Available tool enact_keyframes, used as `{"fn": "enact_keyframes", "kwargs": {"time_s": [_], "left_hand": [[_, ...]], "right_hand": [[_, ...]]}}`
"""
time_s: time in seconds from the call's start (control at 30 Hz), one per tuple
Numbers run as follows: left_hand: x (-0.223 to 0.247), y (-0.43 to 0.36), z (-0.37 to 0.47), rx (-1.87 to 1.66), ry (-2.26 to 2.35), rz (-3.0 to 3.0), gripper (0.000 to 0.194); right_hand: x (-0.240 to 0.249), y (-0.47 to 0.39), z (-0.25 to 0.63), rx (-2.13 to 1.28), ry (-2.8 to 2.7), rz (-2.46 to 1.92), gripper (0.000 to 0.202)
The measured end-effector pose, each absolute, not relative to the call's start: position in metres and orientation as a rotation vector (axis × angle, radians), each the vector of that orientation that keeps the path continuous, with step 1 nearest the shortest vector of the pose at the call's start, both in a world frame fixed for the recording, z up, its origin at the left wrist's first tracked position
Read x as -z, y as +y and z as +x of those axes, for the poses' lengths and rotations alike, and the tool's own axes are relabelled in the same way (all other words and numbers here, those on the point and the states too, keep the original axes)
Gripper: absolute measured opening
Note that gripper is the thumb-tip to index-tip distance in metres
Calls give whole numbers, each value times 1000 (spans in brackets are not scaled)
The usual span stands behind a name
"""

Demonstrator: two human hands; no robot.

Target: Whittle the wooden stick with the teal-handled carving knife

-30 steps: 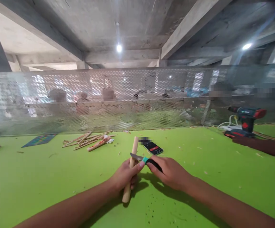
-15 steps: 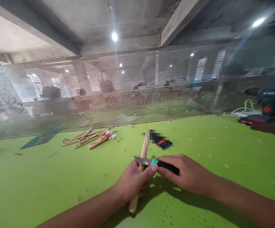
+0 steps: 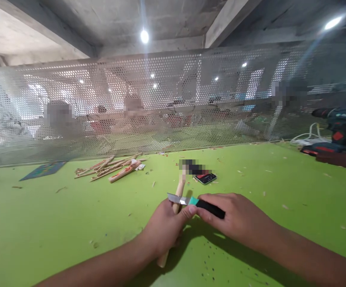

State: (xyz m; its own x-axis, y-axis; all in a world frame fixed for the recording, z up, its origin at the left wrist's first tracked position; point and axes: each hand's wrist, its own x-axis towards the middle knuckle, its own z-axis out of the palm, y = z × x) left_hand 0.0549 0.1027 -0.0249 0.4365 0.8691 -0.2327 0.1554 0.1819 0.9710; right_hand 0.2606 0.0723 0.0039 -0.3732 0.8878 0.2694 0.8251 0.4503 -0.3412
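Note:
My left hand is wrapped round a pale wooden stick that slants away from me above the green table. Its thumb presses against the turquoise collar of a knife. The knife has a black handle, which my right hand grips. Its short metal blade lies across the stick just above my left fist. The stick's middle is hidden by my left hand, and its far end is blurred out. Past that end lies a phone, partly blurred.
Several thin sticks lie in a pile at the back left, beside a patterned sheet. A cordless drill stands at the far right near a white cable. Wood shavings dot the green table. A perforated metal screen runs along the back; blurred people show behind it.
The view has tilted and shifted slightly. Both hands keep their grips; the blade still lies across the stick, whose near end has swung a little to the left.

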Motion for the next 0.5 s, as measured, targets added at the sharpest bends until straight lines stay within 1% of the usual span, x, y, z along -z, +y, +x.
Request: {"fn": "enact_keyframes", "kwargs": {"time_s": [0.1, 0.2, 0.27, 0.37, 0.43, 0.5], "left_hand": [[22, 103, 56, -626, 1052, 1331, 58], [19, 103, 57, -614, 1063, 1329, 57], [18, 103, 57, -613, 1066, 1319, 56], [19, 103, 54, -648, 991, 1250, 53], [19, 102, 53, -668, 940, 1181, 48], [19, 101, 52, -687, 909, 1150, 42]], "right_hand": [[-1, 75, 261, -225, -2230, -1452, 38], [-2, 88, 277, -283, -2031, -1527, 38], [-7, 99, 294, -214, -1859, -1648, 41], [-15, 109, 312, -165, -1729, -1774, 54], [-17, 108, 311, -243, -1707, -1758, 56], [-16, 103, 299, -391, -1676, -1677, 52]]}}
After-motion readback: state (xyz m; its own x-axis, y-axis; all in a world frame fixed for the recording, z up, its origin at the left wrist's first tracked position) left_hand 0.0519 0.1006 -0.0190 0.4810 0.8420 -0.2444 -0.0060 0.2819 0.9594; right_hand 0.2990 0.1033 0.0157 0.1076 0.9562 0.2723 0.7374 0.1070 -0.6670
